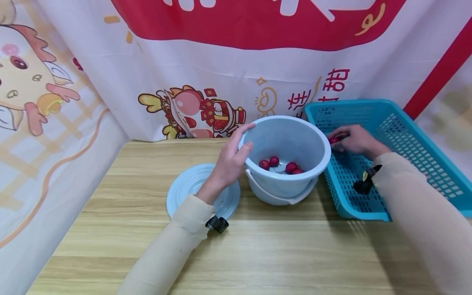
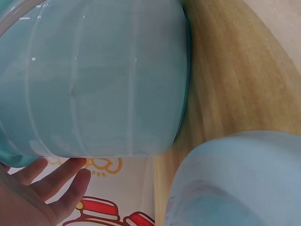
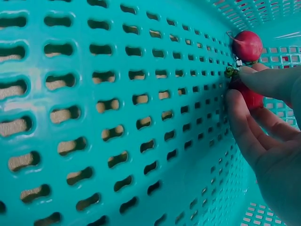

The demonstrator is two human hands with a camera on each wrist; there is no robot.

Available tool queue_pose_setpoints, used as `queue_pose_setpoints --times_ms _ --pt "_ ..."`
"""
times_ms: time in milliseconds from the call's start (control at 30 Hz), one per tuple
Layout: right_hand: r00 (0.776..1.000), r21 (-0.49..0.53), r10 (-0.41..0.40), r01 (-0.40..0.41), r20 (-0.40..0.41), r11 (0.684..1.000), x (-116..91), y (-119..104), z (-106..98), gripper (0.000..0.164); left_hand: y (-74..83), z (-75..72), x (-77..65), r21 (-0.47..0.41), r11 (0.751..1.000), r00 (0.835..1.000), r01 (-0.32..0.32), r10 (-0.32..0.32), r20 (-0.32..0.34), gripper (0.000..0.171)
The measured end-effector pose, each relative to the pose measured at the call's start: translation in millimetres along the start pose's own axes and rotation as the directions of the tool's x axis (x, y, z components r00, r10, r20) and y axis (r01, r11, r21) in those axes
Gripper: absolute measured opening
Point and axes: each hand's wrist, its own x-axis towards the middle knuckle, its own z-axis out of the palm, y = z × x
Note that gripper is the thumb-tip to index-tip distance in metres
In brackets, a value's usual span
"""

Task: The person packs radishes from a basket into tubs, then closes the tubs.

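A light blue bucket (image 1: 271,192) stands on the table with several red radishes (image 1: 274,161) on its floor. My left hand (image 1: 231,159) holds the bucket's left rim, thumb over the edge. In the left wrist view its fingers (image 2: 70,176) lie against the outer wall. Inside the teal basket (image 1: 333,180), my right hand (image 1: 355,140) pinches a red radish (image 3: 251,97) between thumb and fingers, near the leafy stub. A second radish (image 3: 248,45) lies just beyond it in the right wrist view.
A round light blue lid (image 1: 180,192) lies flat on the wooden table (image 1: 276,254), partly under my left forearm. The basket stands close to the bucket's right side. Behind them hangs a printed white and red cloth (image 1: 228,65). The bucket's handle (image 1: 291,200) hangs down in front.
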Motion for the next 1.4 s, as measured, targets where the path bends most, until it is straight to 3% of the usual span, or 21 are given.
queue_pose_setpoints --times_ms 367,667,900,1133,1400 --pt "0.999 -0.008 -0.033 0.032 -0.026 0.999 -3.7 -7.7 1.2 0.043 -0.1 0.4 -3.0 -0.018 0.999 0.999 0.044 -0.044 0.007 0.056" --pt "0.977 0.097 -0.056 0.077 -0.204 0.992 -13.7 -27.3 -4.8 0.049 0.4 0.8 -3.3 0.004 0.999 0.999 0.038 -0.038 0.002 0.058" --pt "0.938 0.193 -0.088 0.161 -0.337 0.968 -22.6 -36.0 -9.7 0.054 0.8 1.1 -2.6 -0.002 0.999 0.999 0.033 -0.033 0.005 0.057" --pt "0.881 0.321 -0.164 0.327 -0.443 0.889 -37.5 -51.1 -11.9 0.044 0.5 1.4 -2.1 -0.011 0.999 0.999 0.043 -0.043 0.011 0.057" --pt "0.797 0.255 -0.332 0.505 -0.504 0.825 -58.3 -91.2 1.8 0.041 1.8 -0.1 -2.1 -0.007 0.999 0.999 0.048 -0.048 0.009 0.057"
